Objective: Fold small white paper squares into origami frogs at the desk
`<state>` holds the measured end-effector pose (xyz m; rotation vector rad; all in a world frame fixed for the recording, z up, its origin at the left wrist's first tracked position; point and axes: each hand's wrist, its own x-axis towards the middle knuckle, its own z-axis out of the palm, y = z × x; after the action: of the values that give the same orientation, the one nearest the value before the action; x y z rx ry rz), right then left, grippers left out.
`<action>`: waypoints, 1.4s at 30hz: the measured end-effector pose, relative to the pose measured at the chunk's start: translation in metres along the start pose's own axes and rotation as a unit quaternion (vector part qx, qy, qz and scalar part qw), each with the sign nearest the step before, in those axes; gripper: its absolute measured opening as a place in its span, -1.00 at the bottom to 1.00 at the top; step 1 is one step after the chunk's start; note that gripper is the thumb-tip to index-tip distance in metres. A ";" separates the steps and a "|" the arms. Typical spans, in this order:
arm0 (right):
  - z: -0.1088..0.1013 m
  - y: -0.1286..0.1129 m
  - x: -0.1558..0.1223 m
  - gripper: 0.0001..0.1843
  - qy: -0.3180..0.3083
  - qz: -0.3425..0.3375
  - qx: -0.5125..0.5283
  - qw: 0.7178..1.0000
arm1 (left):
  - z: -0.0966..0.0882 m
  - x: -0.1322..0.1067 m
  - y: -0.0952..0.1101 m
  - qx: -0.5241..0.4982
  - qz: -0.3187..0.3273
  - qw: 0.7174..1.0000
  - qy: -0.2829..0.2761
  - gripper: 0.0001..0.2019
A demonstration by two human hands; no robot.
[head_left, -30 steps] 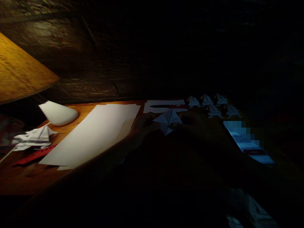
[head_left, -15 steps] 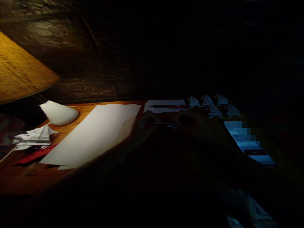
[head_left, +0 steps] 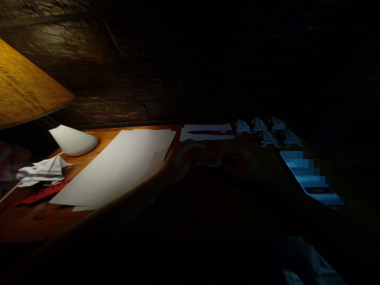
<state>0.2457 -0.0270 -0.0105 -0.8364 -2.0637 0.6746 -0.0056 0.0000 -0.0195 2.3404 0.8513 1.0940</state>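
Observation:
A small piece of folded paper (head_left: 209, 159) sits between my hands in deep shadow, low over the table. My left hand (head_left: 184, 156) is at its left side, index finger stretched out above it and fingers apart. The paper's right edge meets my right hand (head_left: 239, 158), whose fingers are closed at it, though darkness hides most of them. Behind the hands lie white paper sheets (head_left: 192, 136) with a dark, knife-shaped thing with a reddish end (head_left: 222, 133) on top.
Large white sheets (head_left: 118, 170) lie left of my hands. Beyond are a red ruler-like strip (head_left: 44, 192), a crumpled folded paper (head_left: 44, 170), a white lamp base (head_left: 74, 140) and a yellow lampshade (head_left: 29, 87). Several folded paper figures (head_left: 267, 138) and a lit phone (head_left: 311, 182) lie right.
The folded paper has turned from edge-on to showing a flatter face and sits slightly lower. My left hand's fingers have opened and drawn away from it.

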 end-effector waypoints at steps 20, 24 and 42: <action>0.000 0.012 0.003 -0.87 -0.145 -0.040 -0.102 0.983 | 0.000 -0.006 0.000 0.116 0.056 0.978 -0.162 -0.70; -0.001 0.010 0.004 -0.85 -0.162 -0.038 -0.110 0.980 | 0.002 -0.004 0.005 0.128 0.049 0.975 -0.177 -0.73; -0.004 0.005 0.005 -0.86 -0.179 -0.024 -0.135 0.974 | -0.006 -0.005 0.008 0.149 0.107 0.963 -0.197 -0.76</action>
<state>0.2485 -0.0196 -0.0097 -0.8584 -2.5358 0.5564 -0.0104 -0.0084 -0.0141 2.8223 0.6579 0.5647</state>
